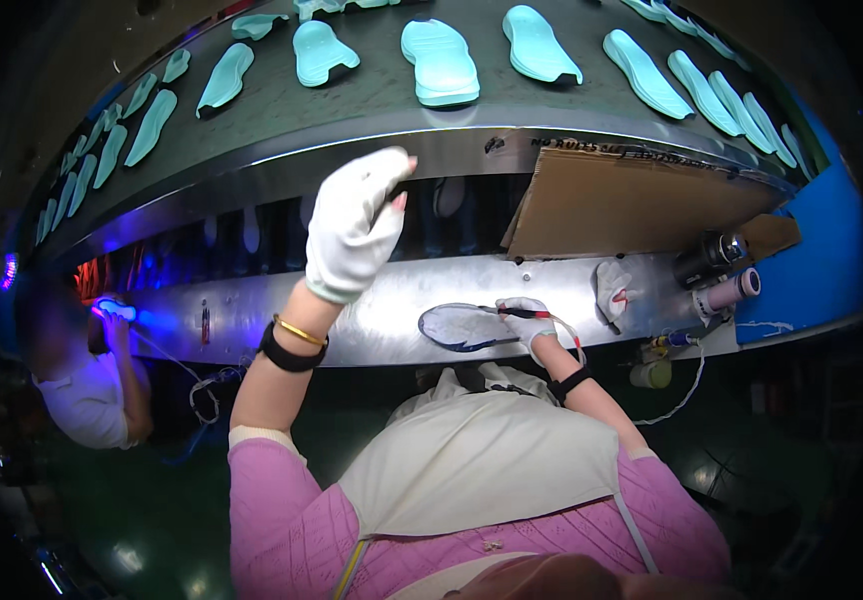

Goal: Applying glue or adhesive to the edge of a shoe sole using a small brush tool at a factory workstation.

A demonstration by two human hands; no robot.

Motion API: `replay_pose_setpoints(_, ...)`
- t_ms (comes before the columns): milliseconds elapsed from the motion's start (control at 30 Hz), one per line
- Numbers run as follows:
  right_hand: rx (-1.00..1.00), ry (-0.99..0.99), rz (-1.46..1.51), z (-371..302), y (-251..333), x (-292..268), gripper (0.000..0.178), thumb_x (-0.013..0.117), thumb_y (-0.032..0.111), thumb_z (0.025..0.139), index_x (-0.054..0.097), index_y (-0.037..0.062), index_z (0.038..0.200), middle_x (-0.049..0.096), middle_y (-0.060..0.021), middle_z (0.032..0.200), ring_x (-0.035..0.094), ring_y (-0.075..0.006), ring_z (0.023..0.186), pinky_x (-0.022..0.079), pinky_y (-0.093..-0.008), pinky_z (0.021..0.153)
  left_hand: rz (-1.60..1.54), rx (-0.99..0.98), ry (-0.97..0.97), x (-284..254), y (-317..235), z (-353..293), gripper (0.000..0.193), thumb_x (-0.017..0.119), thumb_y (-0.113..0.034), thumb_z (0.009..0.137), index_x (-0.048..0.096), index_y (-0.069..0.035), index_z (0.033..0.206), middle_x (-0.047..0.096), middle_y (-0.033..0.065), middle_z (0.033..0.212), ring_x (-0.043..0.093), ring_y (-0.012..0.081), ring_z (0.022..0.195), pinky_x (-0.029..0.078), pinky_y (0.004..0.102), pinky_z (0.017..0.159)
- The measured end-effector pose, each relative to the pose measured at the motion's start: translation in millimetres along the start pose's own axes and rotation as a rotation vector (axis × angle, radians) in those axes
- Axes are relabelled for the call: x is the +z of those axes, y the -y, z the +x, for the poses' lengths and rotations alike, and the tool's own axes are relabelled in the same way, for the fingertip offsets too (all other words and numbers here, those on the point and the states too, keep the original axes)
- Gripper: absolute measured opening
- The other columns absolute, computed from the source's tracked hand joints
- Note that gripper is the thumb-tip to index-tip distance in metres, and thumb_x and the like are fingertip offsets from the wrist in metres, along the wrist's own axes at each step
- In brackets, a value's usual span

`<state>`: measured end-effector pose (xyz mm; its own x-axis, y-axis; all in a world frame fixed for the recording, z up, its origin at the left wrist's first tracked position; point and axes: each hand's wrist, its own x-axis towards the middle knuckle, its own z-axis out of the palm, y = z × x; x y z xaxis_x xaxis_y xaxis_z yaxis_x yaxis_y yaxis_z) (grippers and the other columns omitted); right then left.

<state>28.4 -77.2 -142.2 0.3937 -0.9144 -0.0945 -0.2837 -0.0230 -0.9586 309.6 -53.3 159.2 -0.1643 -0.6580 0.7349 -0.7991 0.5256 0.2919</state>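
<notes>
Right hand (pixel 527 327) grasping slim red-and-black tool (pixel 541 314); left hand (pixel 350 228) raised, empty, loosely curled.
Tool judged light, stiff; best held mid-handle.

Mint-green soles (pixel 440 62), white gloves (pixel 354 232), dark-rimmed pale oval (pixel 464 328), silver counter (pixel 377 318), cream apron (pixel 492 450), brown cardboard (pixel 637 205), pink sweater (pixel 280 515) with raised knit pattern.

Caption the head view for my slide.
Gloved left hand raised near turquoise soles; gloved right hand at a dark-rimmed oval piece.
</notes>
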Motion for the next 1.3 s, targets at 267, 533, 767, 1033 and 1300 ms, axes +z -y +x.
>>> replay_pose_setpoints(267,0.177,-0.095,0.53,-35,29,-45,0.013,0.061,-0.001,0.08,0.06,0.001,0.093,0.066,-0.0093,0.091,0.064,-0.0137,0.077,0.051,-0.025,0.073,0.844,0.14,0.34,-6,30,111,0.073,0.069,-0.012,0.067,0.039,-0.009,0.133,0.038,0.0171,0.136,0.036,0.0318,0.126,0.03,0.0406,0.103)
replay_pose_setpoints(533,0.079,-0.311,0.416,-56,40,-47,0.026,0.071,-0.002,0.072,0.058,0.0057,0.094,0.064,-0.0112,0.106,0.06,-0.0144,0.097,0.046,-0.0264,0.086,0.96,0.652,0.646,61,88,189,0.065,0.06,0.002,0.07,0.044,-0.023,0.128,0.034,0.0093,0.141,0.035,0.0278,0.129,0.031,0.0401,0.105)
replay_pose_setpoints(767,0.05,-0.35,0.422,-67,39,-64,0.025,0.068,-0.003,0.073,0.058,0.0043,0.095,0.064,-0.0058,0.097,0.06,-0.0117,0.088,0.048,-0.0245,0.079,0.76,0.45,0.778,68,80,236,0.07,0.068,-0.024,0.058,0.048,-0.007,0.122,0.039,0.016,0.137,0.038,0.0311,0.127,0.033,0.0377,0.103)
replay_pose_setpoints(1033,0.167,-0.397,0.532,-72,52,-67,0.022,0.065,-0.003,0.076,0.059,0.0032,0.096,0.064,-0.0057,0.089,0.058,-0.0085,0.071,0.047,-0.0206,0.063,0.239,-0.724,0.749,66,89,253,0.073,0.042,-0.062,0.08,0.045,-0.009,0.131,0.055,0.0149,0.122,0.054,0.0255,0.112,0.047,0.0398,0.085)
replay_pose_setpoints(1300,0.199,-0.398,0.42,-77,35,-63,0.018,0.067,0.003,0.076,0.062,0.0029,0.094,0.063,-0.0038,0.081,0.057,-0.0092,0.069,0.047,-0.0218,0.062,0.336,-0.567,0.713,28,147,218,0.081,0.036,-0.065,0.082,0.041,-0.001,0.132,0.043,0.0173,0.135,0.039,0.0305,0.126,0.028,0.0355,0.105)
